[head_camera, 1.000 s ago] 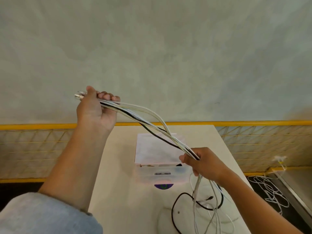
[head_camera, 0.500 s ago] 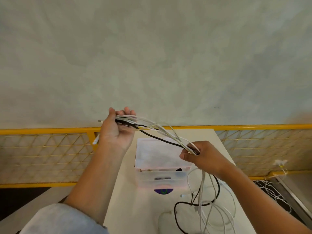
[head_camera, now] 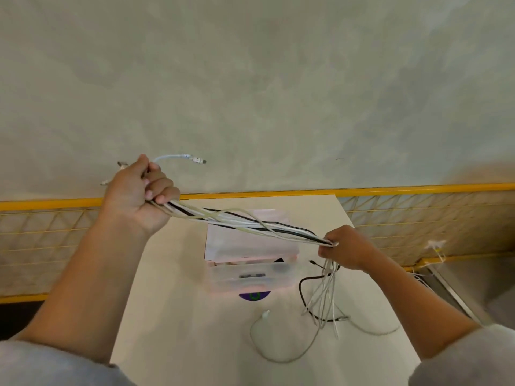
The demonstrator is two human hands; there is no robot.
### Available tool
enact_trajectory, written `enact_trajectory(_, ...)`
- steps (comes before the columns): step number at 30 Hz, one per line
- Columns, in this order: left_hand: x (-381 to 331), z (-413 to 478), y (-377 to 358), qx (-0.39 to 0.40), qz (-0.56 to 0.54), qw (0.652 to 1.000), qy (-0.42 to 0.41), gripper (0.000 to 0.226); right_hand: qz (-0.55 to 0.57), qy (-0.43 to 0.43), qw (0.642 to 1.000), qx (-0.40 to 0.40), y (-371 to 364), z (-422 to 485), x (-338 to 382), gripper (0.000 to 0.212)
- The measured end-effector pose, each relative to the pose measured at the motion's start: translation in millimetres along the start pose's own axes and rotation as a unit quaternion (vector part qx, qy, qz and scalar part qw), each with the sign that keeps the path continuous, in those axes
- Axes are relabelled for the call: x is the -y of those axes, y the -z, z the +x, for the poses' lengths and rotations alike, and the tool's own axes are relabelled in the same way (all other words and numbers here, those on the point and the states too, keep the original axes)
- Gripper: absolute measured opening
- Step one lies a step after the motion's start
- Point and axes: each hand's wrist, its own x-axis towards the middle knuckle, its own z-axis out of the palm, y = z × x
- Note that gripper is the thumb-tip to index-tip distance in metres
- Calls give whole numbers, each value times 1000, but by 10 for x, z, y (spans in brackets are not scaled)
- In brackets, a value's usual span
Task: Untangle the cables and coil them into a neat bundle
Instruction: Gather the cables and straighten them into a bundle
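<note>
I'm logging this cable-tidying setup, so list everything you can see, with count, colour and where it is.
cables: several, white plus at least one black, stretched between both hands, tails hanging onto the table
box: one, clear and pinkish, mid-table, below the cables
sticker: one, purple, on the table at the box's near edge
table: one, white, in front of the person
fence: one, yellow rail and mesh, behind the table
wall: one, grey, behind the fence
spare cables: a few, white, by the fence at far right
sleeves: two, grey, bottom corners
left hand: grips the cable ends, raised at left
right hand: grips the cables, right of the box
</note>
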Motion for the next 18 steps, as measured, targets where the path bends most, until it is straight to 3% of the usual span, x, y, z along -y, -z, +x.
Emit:
enact_trajectory(3, 33, -30, 25, -8, 75, 997, 11, 39, -41, -14, 998, -34, 89, 53, -4, 22)
enact_trajectory(12, 335, -62, 64, -51, 278, 957, -61, 42, 100, 5, 967, -233, 395, 175, 225, 15)
enact_trajectory(15, 440, -63, 106, -57, 320, 942, -82, 42, 103, 13, 968, -228, 241, 144, 183, 23)
enact_trajectory(18, 548, -22, 192, -63, 357, 928, -88, 45, 73, 9, 987, -142, -78, 52, 51, 20)
